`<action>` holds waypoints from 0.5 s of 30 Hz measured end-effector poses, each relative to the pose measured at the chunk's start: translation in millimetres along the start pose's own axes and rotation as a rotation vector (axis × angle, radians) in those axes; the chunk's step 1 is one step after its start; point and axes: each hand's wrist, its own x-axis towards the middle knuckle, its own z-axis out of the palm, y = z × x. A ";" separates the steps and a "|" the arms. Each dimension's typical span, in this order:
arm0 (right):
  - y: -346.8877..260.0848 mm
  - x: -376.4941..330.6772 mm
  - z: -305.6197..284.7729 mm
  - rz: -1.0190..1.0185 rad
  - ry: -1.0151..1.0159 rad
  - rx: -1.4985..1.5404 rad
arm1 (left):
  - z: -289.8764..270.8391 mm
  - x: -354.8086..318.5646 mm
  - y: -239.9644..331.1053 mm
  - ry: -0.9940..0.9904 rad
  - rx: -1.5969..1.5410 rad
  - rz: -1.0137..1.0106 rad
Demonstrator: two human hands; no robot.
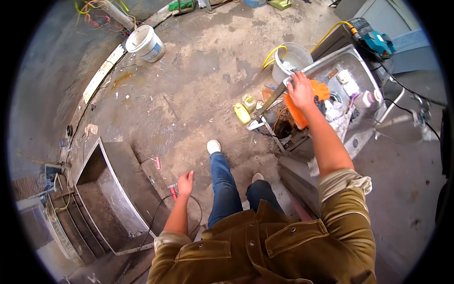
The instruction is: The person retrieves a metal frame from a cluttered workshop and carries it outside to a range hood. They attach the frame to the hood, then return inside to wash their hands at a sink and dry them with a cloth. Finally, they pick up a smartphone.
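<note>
My right hand (300, 91) reaches forward over the near left corner of a steel sink (367, 66), its fingers stretched out. Beside it an orange work glove (322, 90) lies at the sink's edge, and another orange piece (294, 111) hangs below my wrist. Whether my palm touches the rim or the orange things is hidden. Inside the sink are a white block (350, 85) and crumpled cloth (335, 112); a pale bottle (366, 99) stands at its side. My left hand (185, 183) hangs low at my left with its fingers curled in, nothing visible in it, above a red-handled tool (173, 193) on the floor.
A clear bucket (293, 59) with a yellow hose (269, 60) stands beyond the sink. Yellow bottles (242, 113) sit on the floor by its legs. A teal pump (378, 43) is at the far right. A metal trough (125, 189) stands at left, and a white bucket (150, 47) farther off.
</note>
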 end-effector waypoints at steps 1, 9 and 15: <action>4.8 5.4 15.7 0.003 -0.048 -0.012 | 7.8 38.7 24.5 -0.058 0.029 0.020; -9.4 44.6 35.2 0.018 -0.236 -0.028 | 165.2 340.5 99.1 -0.392 0.162 0.286; -2.4 57.1 52.2 0.107 -0.408 -0.114 | 274.8 456.4 126.3 -0.471 0.227 0.358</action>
